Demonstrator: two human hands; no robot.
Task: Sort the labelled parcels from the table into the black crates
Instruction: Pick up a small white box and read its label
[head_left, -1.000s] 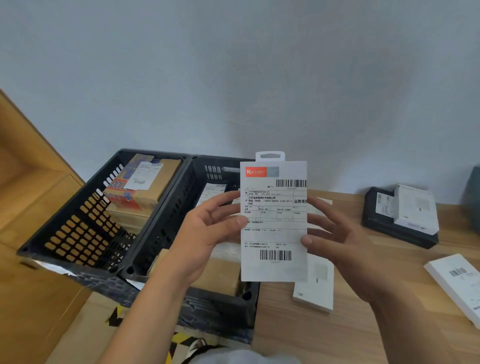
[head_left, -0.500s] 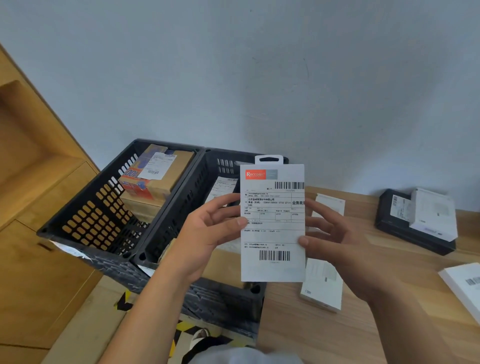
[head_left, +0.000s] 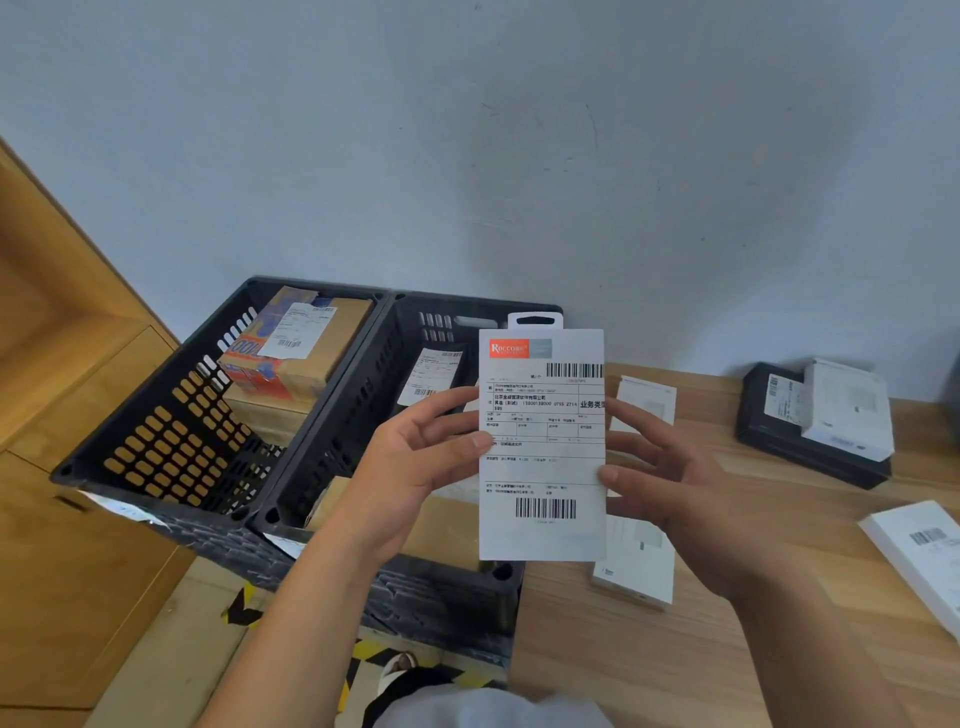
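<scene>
I hold a flat white parcel (head_left: 542, 467) upright in front of me, its shipping label with barcodes facing me. My left hand (head_left: 415, 462) pinches its left edge with thumb in front and fingers behind. My right hand (head_left: 670, 483) pinches its right edge the same way. Behind it stand two black crates side by side: the left crate (head_left: 156, 431) holds a brown and orange labelled box (head_left: 296, 348), the right crate (head_left: 363, 415) holds labelled parcels, partly hidden by my hands.
On the wooden table (head_left: 727, 649) lie a white flat box (head_left: 636, 561) behind the held parcel, a black box (head_left: 779, 431) with a white box (head_left: 847, 410) on it at the far right, and a white labelled box (head_left: 924, 551) at the right edge. A wooden cabinet (head_left: 62, 395) stands left.
The held parcel and both hands keep the same grip. The view has shifted, so the crates and table now sit a little lower and further right in the frame.
</scene>
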